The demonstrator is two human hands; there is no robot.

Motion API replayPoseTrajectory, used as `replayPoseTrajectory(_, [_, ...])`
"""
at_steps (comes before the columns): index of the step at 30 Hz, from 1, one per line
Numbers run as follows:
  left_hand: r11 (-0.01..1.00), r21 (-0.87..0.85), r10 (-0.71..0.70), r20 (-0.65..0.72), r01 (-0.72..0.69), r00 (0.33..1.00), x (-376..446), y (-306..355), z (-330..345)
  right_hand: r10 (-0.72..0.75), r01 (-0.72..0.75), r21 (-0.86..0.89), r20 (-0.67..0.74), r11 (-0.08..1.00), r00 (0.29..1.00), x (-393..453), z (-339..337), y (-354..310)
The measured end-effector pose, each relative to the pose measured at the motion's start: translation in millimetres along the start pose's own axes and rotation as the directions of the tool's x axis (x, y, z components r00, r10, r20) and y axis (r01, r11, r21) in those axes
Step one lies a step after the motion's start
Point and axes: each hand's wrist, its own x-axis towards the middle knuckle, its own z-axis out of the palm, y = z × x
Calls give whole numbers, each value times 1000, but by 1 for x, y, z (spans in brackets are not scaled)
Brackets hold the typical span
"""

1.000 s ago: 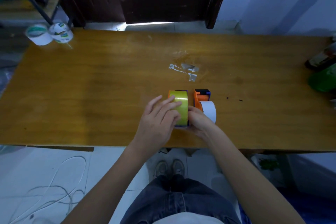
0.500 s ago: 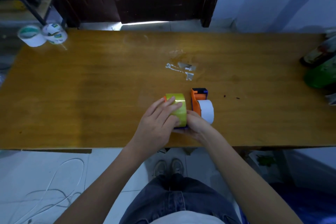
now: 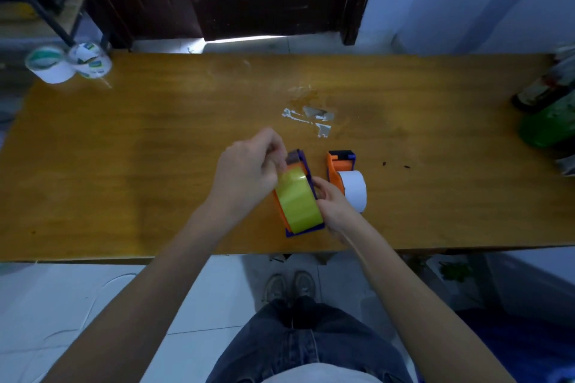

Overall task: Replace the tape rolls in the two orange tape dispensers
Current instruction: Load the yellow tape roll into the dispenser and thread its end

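Note:
Two orange tape dispensers with purple trim are near the table's front edge. The nearer dispenser (image 3: 306, 228) carries a yellow tape roll (image 3: 298, 200) and is tilted up off the wood. My right hand (image 3: 331, 205) grips its right side near the handle. My left hand (image 3: 249, 171) pinches the loose end of the yellow tape at the dispenser's front blade end. The second dispenser (image 3: 337, 166) stands just to the right with a white tape roll (image 3: 353, 190) in it, touched by neither hand.
Two used tape rolls (image 3: 67, 64) sit at the wooden table's (image 3: 155, 149) far left corner. Bits of torn tape (image 3: 311, 118) stick to the wood beyond the dispensers. Bottles (image 3: 550, 112) stand at the right edge. A dark door is behind the table.
My left hand has left the top of the yellow roll and moved forward to the dispenser's front, now pinching the tape end. The dispenser has tilted and turned slightly.

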Motion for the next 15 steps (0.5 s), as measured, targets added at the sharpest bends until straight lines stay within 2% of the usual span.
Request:
replayPoseTrajectory(3, [990,8,-139,15,139,990,27,-3,-9,-84,84,-12,44,996,996,-3,-6,-4])
replayPoseTrajectory(5, [987,0,-160,62,161,985,39,-2,-11,-114,112,43,58,993,992,-4,-8,-5])
replayPoseTrajectory(9, [971,42,-235,9,234,972,63,-6,-14,-215,213,41,67,976,974,-8,-12,-13])
replayPoseTrajectory(15, [929,-86,-354,75,360,932,76,-11,-17,-307,306,18,91,952,947,-15,-20,-21])
